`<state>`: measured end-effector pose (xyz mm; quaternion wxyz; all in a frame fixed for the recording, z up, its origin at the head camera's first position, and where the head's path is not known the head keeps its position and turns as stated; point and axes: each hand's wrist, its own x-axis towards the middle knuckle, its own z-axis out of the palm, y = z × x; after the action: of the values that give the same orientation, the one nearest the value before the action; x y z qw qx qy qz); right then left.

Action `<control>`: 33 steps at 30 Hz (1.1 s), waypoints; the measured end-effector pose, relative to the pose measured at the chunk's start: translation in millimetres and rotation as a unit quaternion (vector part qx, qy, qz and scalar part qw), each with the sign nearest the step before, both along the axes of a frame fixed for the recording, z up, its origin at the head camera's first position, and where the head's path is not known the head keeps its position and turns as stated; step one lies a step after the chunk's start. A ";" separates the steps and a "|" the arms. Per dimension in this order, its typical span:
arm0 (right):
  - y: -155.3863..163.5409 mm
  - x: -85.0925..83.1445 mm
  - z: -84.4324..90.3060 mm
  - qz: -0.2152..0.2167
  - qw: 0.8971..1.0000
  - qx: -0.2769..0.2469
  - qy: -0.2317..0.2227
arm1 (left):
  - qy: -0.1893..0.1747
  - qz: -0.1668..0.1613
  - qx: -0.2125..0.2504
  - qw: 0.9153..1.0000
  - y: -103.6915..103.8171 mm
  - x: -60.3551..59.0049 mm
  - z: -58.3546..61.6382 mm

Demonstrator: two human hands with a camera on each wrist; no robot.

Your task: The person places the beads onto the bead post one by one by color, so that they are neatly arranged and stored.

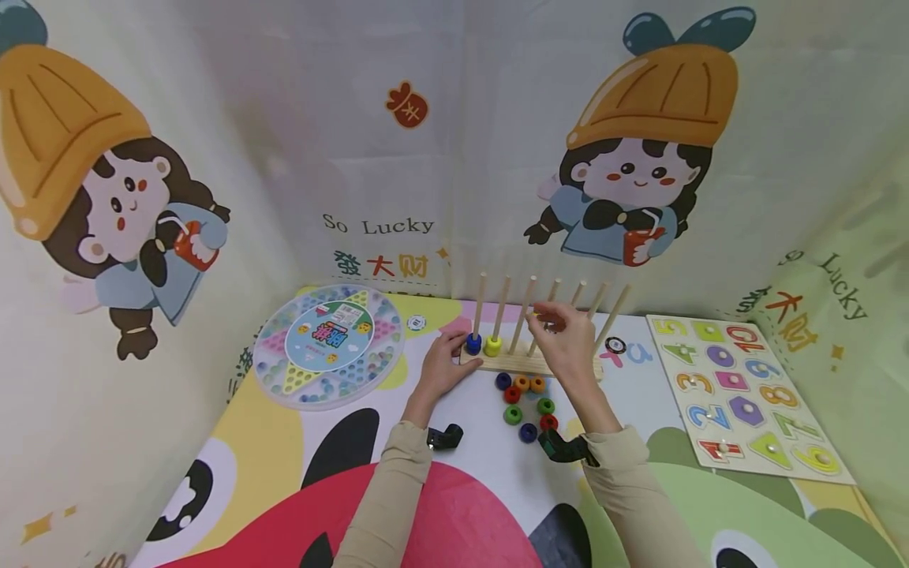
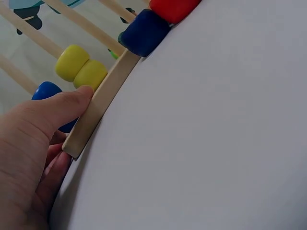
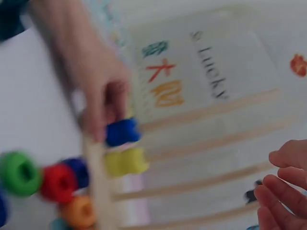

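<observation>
A wooden peg rack point(image 1: 507, 363) with several upright pegs stands at the back of the table. My left hand point(image 1: 443, 364) grips its left end, thumb point(image 2: 72, 103) on the front, fingers partly hidden behind. Blue beads point(image 3: 122, 132) sit on the first peg, and two yellow beads point(image 2: 79, 67) are stacked on the second. My right hand point(image 1: 568, 339) is raised among the pegs, close to the third one. In the right wrist view its fingers point(image 3: 283, 191) are loosely bent and apart from the thumb, with no bead seen between them.
Loose beads lie before the rack: orange point(image 1: 537, 385), red point(image 1: 512, 394), green point(image 1: 513, 414) and dark blue point(image 1: 528, 432). A round marble game board point(image 1: 266, 371) is at left, a number puzzle board point(image 1: 753, 394) at right. A printed cloth point(image 1: 490, 158) hangs behind.
</observation>
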<state>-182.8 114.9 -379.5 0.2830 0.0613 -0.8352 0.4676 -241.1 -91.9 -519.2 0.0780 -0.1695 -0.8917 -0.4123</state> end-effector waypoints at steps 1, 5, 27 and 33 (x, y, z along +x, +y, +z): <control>2.8 0.6 -7.2 0.002 1.000 0.005 -0.012 | 0.002 -0.001 0.000 1.000 -0.6 -0.3 -0.6; 14.1 5.1 -35.6 0.023 0.996 0.032 -0.076 | 0.009 0.000 -0.001 1.000 -2.1 -1.3 -3.1; 39.6 21.4 -98.3 0.062 0.962 0.089 -0.249 | 0.005 0.009 0.013 1.000 -0.3 -1.8 -3.1; 40.3 22.1 -101.0 0.063 0.965 0.085 -0.239 | 0.014 0.000 0.023 1.000 2.5 -1.3 -3.9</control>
<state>-160.7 155.3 -480.6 0.0385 0.0241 -0.9098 0.4125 -242.3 -89.4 -523.1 0.0947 -0.1735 -0.8809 -0.4301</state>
